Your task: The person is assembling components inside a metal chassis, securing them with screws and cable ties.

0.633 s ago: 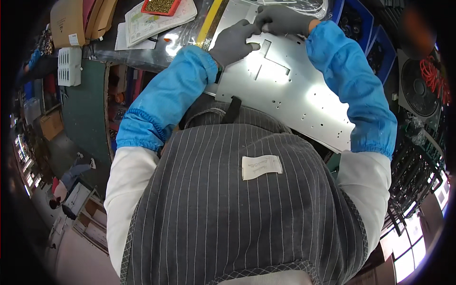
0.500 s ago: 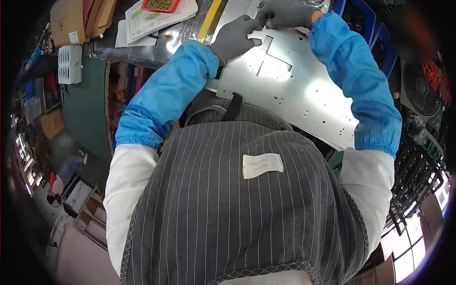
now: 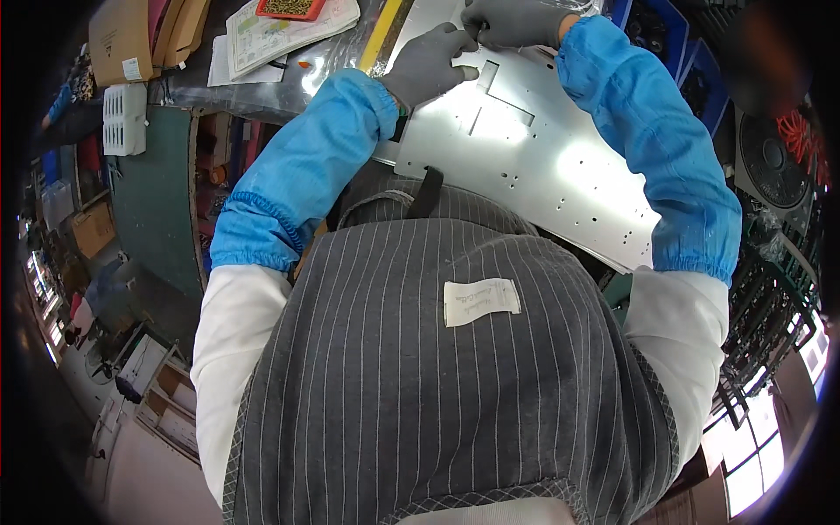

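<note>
Panel (image 3: 560,171) lies flat, likely for steadiness; left hand (image 3: 429,66) and right hand (image 3: 516,22) curl close together above, whether gripping anything unclear.

1 head-worn fisheye looks down, the apron (image 3: 394,376) nearest.

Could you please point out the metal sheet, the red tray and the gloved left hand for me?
Metal sheet (image 3: 534,157): head view, on its bare silver surface near the middle.
Red tray (image 3: 286,15): head view, on its near rim.
Gloved left hand (image 3: 426,68): head view, on the back of the hand.
</note>
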The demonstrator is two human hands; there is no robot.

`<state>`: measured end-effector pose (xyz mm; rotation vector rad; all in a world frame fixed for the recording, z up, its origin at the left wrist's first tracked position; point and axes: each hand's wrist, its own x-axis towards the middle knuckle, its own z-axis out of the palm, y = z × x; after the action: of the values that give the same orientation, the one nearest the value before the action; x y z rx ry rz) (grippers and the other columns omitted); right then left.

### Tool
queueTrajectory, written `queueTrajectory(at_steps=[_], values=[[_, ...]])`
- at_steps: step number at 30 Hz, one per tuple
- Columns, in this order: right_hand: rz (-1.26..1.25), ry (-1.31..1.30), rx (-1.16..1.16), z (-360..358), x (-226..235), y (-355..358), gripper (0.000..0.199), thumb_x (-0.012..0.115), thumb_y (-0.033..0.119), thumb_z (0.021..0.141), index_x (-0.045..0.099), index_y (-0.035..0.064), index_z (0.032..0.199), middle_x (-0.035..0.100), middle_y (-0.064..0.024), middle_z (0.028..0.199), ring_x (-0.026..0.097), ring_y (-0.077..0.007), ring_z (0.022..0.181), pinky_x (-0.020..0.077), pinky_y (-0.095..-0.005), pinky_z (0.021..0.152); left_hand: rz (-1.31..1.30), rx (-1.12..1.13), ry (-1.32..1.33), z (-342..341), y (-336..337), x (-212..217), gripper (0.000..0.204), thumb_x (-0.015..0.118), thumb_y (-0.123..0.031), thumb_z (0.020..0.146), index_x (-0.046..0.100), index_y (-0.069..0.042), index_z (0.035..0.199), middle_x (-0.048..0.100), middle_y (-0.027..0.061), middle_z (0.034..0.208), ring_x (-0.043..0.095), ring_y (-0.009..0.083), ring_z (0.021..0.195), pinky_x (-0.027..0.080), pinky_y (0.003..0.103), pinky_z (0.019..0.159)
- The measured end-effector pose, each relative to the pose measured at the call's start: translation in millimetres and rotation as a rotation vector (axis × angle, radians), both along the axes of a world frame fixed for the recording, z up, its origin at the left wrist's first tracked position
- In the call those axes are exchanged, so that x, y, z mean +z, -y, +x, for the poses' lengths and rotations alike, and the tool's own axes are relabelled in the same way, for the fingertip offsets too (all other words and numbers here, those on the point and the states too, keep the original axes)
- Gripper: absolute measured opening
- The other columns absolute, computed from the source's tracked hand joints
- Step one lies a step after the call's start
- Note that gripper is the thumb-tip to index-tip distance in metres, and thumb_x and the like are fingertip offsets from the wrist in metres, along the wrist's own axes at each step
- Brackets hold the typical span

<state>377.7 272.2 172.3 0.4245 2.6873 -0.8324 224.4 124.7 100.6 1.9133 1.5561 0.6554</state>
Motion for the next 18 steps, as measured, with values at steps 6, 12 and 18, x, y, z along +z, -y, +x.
queueTrajectory(at_steps=[6,12,18], values=[[0.002,0.003,-0.055,-4.6,14.5,7.6,0.019,0.063,0.012,0.075,0.074,0.0057,0.09,0.069,-0.0191,0.09,0.067,-0.0364,0.087,0.0512,-0.0447,0.077,0.018,-0.011,0.005,-0.7,-1.0,-0.1,0.046,0.077,-0.033,0.082,0.066,-0.008,0.119,0.063,0.0095,0.107,0.066,0.025,0.097,0.054,0.036,0.086],[0.072,0.034,-0.072,-4.7,15.5,12.3,0.019,0.065,0.012,0.075,0.073,0.005,0.09,0.07,-0.0197,0.092,0.067,-0.0372,0.088,0.0519,-0.0441,0.078,0.009,-0.011,0.007,0.6,-1.3,0.8,0.046,0.077,-0.034,0.082,0.066,-0.007,0.119,0.063,0.0105,0.106,0.066,0.0264,0.095,0.053,0.037,0.086],[0.103,-0.042,-0.069,3.1,12.3,18.0,0.018,0.066,0.015,0.078,0.073,0.0048,0.09,0.069,-0.0208,0.094,0.067,-0.0381,0.089,0.052,-0.0455,0.079,0.028,-0.014,-0.003,-0.4,-2.1,-2.5,0.046,0.077,-0.033,0.082,0.067,-0.007,0.118,0.063,0.0107,0.107,0.066,0.0261,0.095,0.053,0.037,0.086]])
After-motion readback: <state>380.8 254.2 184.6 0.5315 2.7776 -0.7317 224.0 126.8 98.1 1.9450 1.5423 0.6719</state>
